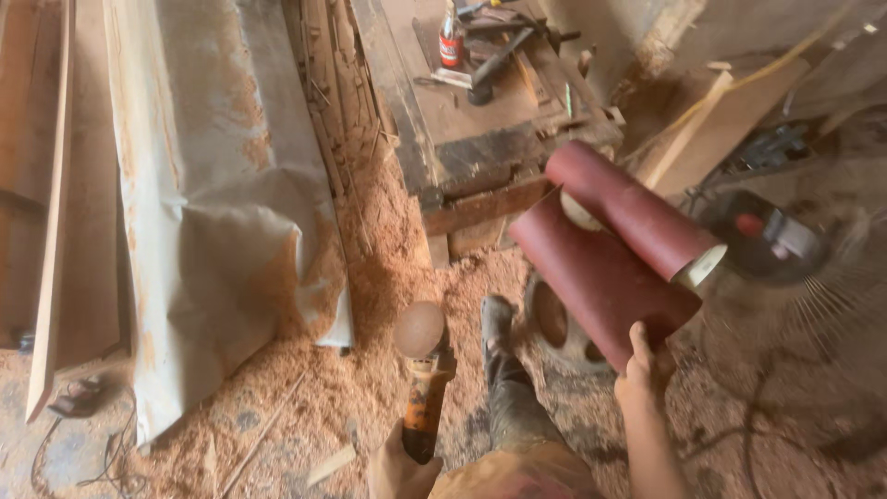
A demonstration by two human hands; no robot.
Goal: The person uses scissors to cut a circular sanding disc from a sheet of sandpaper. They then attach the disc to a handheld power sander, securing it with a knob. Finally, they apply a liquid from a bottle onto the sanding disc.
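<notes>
The left hand [399, 471], near the bottom edge, is wrapped around the orange angle grinder [423, 383], disc pointing away. To its right, the right hand [644, 370] pinches the near edge of a dark red sandpaper roll [614, 245] held above the sawdust-covered floor [305, 388], near a wooden workbench [471, 129].

Matt dark-red abrasive sandpaper rolls [614, 249], worn orange plastic grinder body [425, 407], rough dusty wooden workbench [462, 129], loose sawdust-covered floor [370, 305]

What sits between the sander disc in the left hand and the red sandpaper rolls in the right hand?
Nothing solid. The left hand holds the orange sander, the right hand grips the red sandpaper rolls; only the person's leg and boot lie below the gap.
</notes>
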